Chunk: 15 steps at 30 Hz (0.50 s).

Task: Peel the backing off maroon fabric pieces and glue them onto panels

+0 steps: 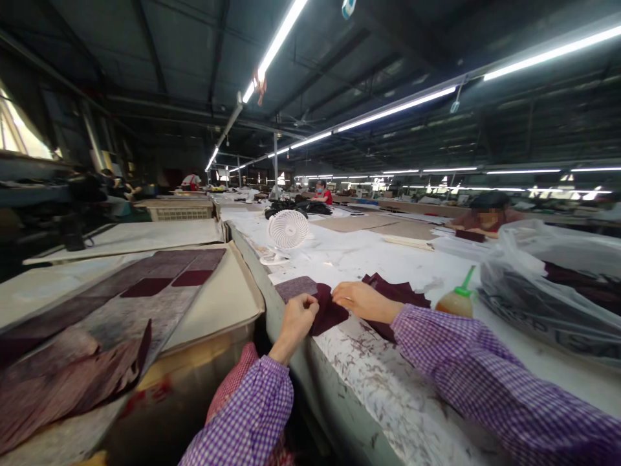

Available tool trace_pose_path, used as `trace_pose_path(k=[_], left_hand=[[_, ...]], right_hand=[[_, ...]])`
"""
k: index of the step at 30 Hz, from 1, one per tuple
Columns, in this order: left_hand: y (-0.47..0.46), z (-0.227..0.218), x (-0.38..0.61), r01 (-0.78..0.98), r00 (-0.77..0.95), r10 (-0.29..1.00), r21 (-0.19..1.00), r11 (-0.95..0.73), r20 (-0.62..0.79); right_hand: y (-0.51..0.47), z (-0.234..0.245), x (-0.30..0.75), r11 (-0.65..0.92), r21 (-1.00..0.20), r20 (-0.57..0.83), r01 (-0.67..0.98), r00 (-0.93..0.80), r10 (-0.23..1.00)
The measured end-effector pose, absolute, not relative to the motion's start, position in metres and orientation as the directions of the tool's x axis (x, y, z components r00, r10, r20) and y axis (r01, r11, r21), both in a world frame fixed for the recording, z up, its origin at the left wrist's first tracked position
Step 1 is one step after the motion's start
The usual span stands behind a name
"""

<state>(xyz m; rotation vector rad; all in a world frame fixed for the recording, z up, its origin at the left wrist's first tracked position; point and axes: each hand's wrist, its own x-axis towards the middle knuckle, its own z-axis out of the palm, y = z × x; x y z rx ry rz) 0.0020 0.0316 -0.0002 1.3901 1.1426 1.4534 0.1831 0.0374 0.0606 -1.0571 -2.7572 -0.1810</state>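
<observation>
A dark maroon fabric piece [328, 317] lies at the near edge of the white table, with a greyish-purple piece [295, 287] beside it on the left. Thumb and index finger of my left hand [295, 323] are pinched together at the maroon piece's left side. My right hand [367, 301] comes in from the other side, its fingers pressed together on the upper right edge of the same piece. A stack of maroon fabric pieces [395, 289] with pointed corners sits just behind my right hand, which partly hides it.
A white fan [287, 230] stands farther up the table. To the right are a green-tipped bottle [455, 301] and a large clear plastic bag [557, 291] with dark contents. On the left, fabric panels [160, 275] lie on a lower surface beyond a gap. Co-workers sit farther off.
</observation>
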Motion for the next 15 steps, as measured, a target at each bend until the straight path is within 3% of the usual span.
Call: trace_pose_path(k=[3, 8, 12, 15], left_hand=[[0.033, 0.006, -0.012, -0.189, -0.156, 0.964, 0.951, -0.245, 0.217], [0.038, 0.034, -0.082, -0.476, -0.402, 0.911, 0.827, -0.298, 0.097], [0.015, 0.052, -0.099, -0.515, -0.515, 0.850, 0.755, -0.406, 0.105], [-0.012, 0.048, -0.071, -0.335, -0.341, 0.913, 0.879, -0.339, 0.223]], right_hand=[[0.044, 0.046, 0.158, 0.721, 0.074, 0.195, 0.689, -0.719, 0.667], [0.041, 0.036, 0.148, 0.678, 0.057, 0.204, 0.732, -0.674, 0.710], [0.043, 0.038, 0.149, 0.656, -0.028, 0.189, 0.754, -0.641, 0.744], [0.044, 0.043, 0.154, 0.645, -0.134, 0.161, 0.752, -0.626, 0.763]])
